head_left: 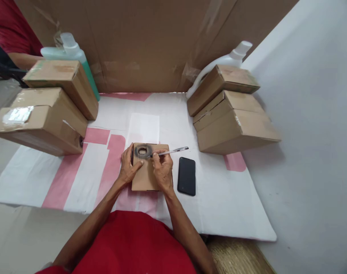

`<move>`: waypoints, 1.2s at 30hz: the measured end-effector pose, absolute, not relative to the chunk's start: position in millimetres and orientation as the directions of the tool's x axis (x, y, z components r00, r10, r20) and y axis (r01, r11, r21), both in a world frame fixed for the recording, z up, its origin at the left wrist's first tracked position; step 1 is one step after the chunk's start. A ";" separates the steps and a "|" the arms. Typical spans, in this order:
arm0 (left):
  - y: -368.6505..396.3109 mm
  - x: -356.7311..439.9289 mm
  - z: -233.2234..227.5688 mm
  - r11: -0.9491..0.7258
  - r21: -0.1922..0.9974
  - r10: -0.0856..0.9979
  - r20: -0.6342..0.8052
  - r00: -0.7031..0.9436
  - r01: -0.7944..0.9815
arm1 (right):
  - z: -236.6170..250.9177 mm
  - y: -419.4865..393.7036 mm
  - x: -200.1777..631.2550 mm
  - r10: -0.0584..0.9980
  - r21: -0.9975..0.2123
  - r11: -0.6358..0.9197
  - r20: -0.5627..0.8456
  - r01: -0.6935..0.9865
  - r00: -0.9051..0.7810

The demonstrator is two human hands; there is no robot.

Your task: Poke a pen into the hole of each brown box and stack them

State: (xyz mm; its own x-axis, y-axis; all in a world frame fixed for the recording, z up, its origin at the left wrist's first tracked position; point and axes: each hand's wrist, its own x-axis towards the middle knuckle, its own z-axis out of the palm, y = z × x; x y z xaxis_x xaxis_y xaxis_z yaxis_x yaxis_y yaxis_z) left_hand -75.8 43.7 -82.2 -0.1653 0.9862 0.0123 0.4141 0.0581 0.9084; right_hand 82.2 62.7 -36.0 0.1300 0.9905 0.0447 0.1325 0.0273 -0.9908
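My right hand (162, 167) pinched a slim silver pen (170, 152) between thumb and fingers, its tip set against the outer edge of a dark grey ring-shaped disc (142, 151). My left hand (129, 166) lay spread on a small flat brown cardboard piece (146, 177), grasping nothing, with thumb and forefinger pressing the disc down from its 9 o'clock side. The disc sat at the 12 o'clock end of the cardboard, which rested on the white and pink sheet (76, 171) covering the tabletop, directly in front of me.

To trace well, I judged that the left fingers had to pin the disc firmly so it could not creep, while the pen stayed steep and snug against the rim, moving in short arcs and never crossing a fingertip.

At 3 o'clock of the cardboard, just beside it, lay a black rectangular phone (186, 176). Further out at 2 o'clock stood a stack of brown cardboard boxes (233, 121) with a white plastic bottle (233, 57) behind it. At 10 o'clock was another stack of taped cardboard boxes (48, 110), backed by a pale green bottle (76, 53). A tall cardboard wall (150, 42) closed off 12 o'clock, and a person's red sleeve (10, 26) showed at the far 10 o'clock corner.
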 end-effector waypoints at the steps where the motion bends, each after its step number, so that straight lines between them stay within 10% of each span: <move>1: 43.9 -76.1 -81.8 0.060 0.911 0.986 0.008 -0.164 0.409 | -36.9 62.4 80.7 0.985 -0.986 0.022 0.050 0.164 0.167; 9: 46.3 -79.8 -78.5 0.077 0.917 0.987 -0.016 -0.157 0.391 | -12.6 115.0 126.2 0.922 -0.953 0.053 0.161 0.300 0.351; 15: 48.6 -81.4 -80.1 0.081 0.910 0.985 -0.011 -0.170 0.407 | -12.4 117.7 186.7 0.975 -0.485 -0.223 -0.098 0.845 0.201; 25: 50.8 -81.5 -75.2 0.124 0.905 0.983 -0.056 -0.174 0.407 | -26.4 64.6 164.8 0.958 -0.359 -0.226 -0.248 0.906 0.141; 32: 52.6 -83.3 -77.5 0.094 0.896 0.986 -0.024 -0.165 0.434 | -23.0 22.5 205.4 0.872 -0.167 -0.463 -0.263 0.870 0.414; 36: 54.2 -84.7 -79.4 0.066 0.893 0.986 0.011 -0.169 0.446 | -34.0 18.4 210.5 0.842 -0.320 -0.533 -0.290 0.783 0.454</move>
